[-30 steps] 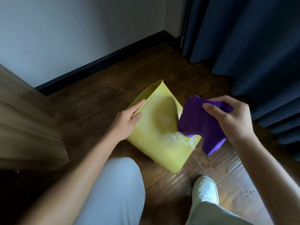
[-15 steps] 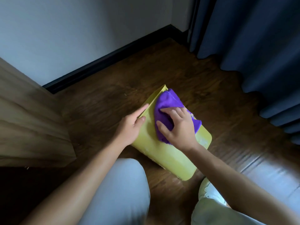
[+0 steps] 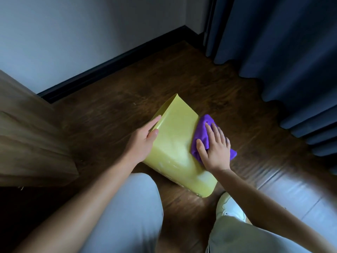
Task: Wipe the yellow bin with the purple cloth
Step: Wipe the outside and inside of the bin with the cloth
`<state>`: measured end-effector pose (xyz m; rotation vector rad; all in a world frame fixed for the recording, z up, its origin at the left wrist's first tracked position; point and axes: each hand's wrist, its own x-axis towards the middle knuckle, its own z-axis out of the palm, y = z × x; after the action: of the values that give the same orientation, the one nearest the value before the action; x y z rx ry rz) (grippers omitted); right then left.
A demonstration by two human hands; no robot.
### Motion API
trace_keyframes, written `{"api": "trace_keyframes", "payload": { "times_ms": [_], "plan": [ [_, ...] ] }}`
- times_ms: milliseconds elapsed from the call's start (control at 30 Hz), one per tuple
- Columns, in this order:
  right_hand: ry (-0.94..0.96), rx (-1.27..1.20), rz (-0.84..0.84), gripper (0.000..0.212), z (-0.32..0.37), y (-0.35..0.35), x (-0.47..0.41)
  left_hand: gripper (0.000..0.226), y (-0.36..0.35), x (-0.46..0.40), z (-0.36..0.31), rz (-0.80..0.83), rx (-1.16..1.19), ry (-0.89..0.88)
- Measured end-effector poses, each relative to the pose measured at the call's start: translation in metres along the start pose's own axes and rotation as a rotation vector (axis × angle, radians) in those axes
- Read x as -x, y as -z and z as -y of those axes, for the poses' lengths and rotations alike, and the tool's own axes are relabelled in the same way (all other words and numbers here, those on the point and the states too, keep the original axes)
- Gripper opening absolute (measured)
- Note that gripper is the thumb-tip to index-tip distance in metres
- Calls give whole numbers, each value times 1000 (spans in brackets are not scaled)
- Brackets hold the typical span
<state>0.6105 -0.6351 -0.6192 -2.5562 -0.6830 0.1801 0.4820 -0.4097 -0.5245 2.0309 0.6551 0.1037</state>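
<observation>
While the yellow bin lies on its side on the wood floor at frame centre, mouth toward 11 o'clock, base toward 5, both hands are on it. Left hand sits at the bin's 9 o'clock edge, fingers nearly straight along the side wall, thumb on the upper face (a loose brace, not a closed grip). Right hand, at 3 o'clock, is spread flat w/ fingers apart, palm pressing the purple cloth against the bin's right edge; cloth is bunched, 1 corner sticking out past the wrist. Blue curtain hangs at 1–2 o'clock, wooden cabinet at 9. Pale trousers and white shoe at 6.
</observation>
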Motion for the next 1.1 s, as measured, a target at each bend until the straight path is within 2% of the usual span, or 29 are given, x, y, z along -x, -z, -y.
{"api": "trace_keyframes", "payload": {
  "times_ms": [167, 333, 400, 467, 600, 667, 733, 833, 1100],
  "plan": [
    [-223, -64, -28, 71, -39, -2, 20, 47, 2, -2, 3, 41, 28, 7],
    [-540, -115, -10, 55, -52, 6, 20, 47, 4, -4, 9, 11, 55, 17],
    [-512, -83, -55, 53, -48, 14, 11, 47, 3, -4, 11, 1, 67, 26],
    [-402, -105, -136, 53, -36, 25, -2, 47, 2, -5, 12, -18, 69, 47],
    [16, -169, -210, 55, 26, 51, -31, 47, -3, -4, 10, -26, 54, 55],
    [246, -136, -166, 55, 65, 52, -40, 47, -6, -4, 7, -26, 41, 27],
    [354, -74, -117, 54, 94, 39, -41, 51, -10, -4, 4, -34, 37, 4],
    [275, 38, -86, 56, 99, 12, -30, 48, -10, -2, 4, -61, 13, -69],
    [12, 101, -44, 60, 3, -8, -5, 44, -2, -8, 15, -102, 8, -72]
  ]
}}
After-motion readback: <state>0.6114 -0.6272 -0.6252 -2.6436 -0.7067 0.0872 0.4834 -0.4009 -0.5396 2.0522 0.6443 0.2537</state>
